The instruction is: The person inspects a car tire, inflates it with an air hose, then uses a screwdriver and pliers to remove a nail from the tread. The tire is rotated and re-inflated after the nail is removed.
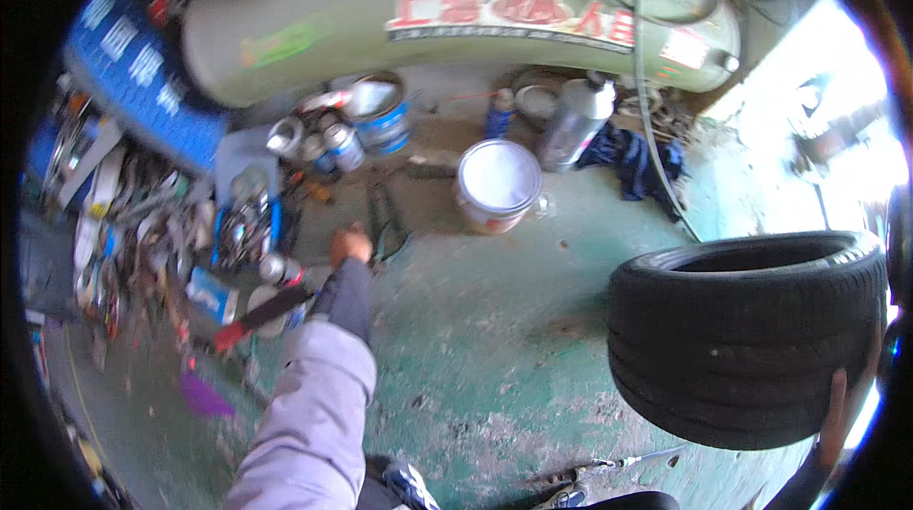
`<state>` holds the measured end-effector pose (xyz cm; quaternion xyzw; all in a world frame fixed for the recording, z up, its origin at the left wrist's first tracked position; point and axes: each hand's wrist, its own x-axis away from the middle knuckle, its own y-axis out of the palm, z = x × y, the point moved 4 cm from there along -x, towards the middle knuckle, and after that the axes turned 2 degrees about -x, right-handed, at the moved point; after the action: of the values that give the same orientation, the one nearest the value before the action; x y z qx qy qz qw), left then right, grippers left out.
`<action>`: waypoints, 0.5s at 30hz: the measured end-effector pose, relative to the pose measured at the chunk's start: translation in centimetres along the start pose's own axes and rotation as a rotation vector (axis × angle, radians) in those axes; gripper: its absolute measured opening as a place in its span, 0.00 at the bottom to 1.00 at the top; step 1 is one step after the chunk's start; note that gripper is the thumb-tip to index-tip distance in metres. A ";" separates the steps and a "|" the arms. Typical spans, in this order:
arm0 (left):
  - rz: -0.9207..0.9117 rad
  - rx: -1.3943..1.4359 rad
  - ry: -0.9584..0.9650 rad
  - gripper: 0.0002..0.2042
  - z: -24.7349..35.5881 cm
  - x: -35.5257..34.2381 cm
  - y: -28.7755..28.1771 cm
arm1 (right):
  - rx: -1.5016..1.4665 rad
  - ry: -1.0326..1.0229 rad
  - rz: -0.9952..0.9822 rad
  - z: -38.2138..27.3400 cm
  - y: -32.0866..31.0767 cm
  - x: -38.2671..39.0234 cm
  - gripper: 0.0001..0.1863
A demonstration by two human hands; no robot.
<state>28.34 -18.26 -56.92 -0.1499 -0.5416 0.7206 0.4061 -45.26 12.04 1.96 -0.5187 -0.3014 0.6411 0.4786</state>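
Observation:
My left hand (353, 246) reaches down to the floor with its fingers curled closed, slightly blurred. A black long-handled tool (385, 217) lies just beyond it; whether the fingers hold anything is hidden. Beside my left forearm is a dark tool with a red end (255, 318). On the right, a black tyre (742, 348) sits tilted, its tread facing me and its opening upward. My right hand (839, 415) holds the tyre's right side, thumb against the tread, the other fingers partly out of sight.
A white-lidded bucket (499, 177) stands mid-floor, with a grey jug (578, 120) behind it. Cans and a blue paint tin (380, 120) stand farther left. Loose tools crowd the left side around a blue tray (249, 225). A large green tank (428, 20) spans the back; a hose (647, 120) hangs down.

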 end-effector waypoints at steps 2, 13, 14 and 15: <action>-0.051 -0.079 0.040 0.34 -0.4 -3.4 2.4 | -0.027 0.010 -0.014 -0.7 -0.4 -0.4 0.47; -0.047 -0.278 0.272 0.14 -3.1 -12.5 6.3 | 0.047 0.057 -0.017 -7.2 -1.4 -4.2 0.54; 0.025 -0.263 0.255 0.14 -3.2 -13.2 6.8 | -0.010 0.038 0.012 -7.7 -1.7 -4.6 0.54; 0.080 -0.269 0.296 0.15 -3.0 -14.0 7.3 | -0.016 0.049 0.016 -7.9 -1.9 -4.8 0.54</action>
<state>35.98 -27.32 -67.74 -0.3285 -0.5612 0.6274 0.4284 -37.12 7.42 3.20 -0.5407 -0.2906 0.6296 0.4763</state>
